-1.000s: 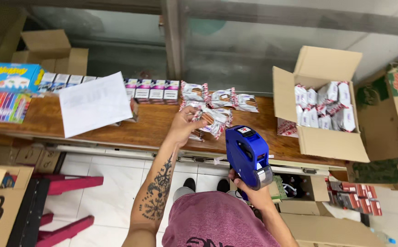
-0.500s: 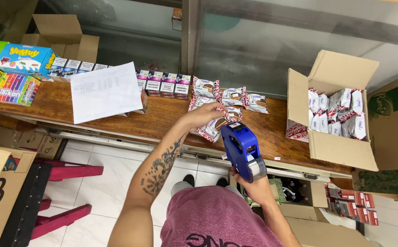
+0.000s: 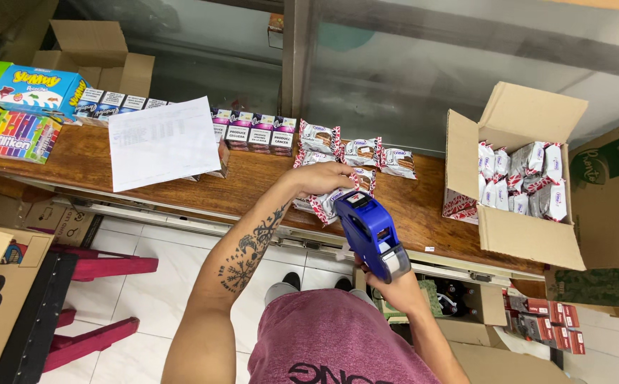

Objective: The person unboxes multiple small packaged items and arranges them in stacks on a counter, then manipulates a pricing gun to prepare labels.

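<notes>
The right hand (image 3: 395, 288) is gripping the blue price-label gun (image 3: 371, 235) by its handle, nose pointing at the snack packets (image 3: 334, 203) near the front edge of the wooden counter (image 3: 252, 188). The left hand (image 3: 320, 178) is resting on those packets, fingers curled over them. They are looking light, soft and slippery, so pressing flat is probably holding best. An open cardboard box (image 3: 515, 235) is standing well apart on the right, with free counter between

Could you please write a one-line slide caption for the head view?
Left hand rests on snack packs on a wooden counter while right hand holds a blue label gun.
</notes>
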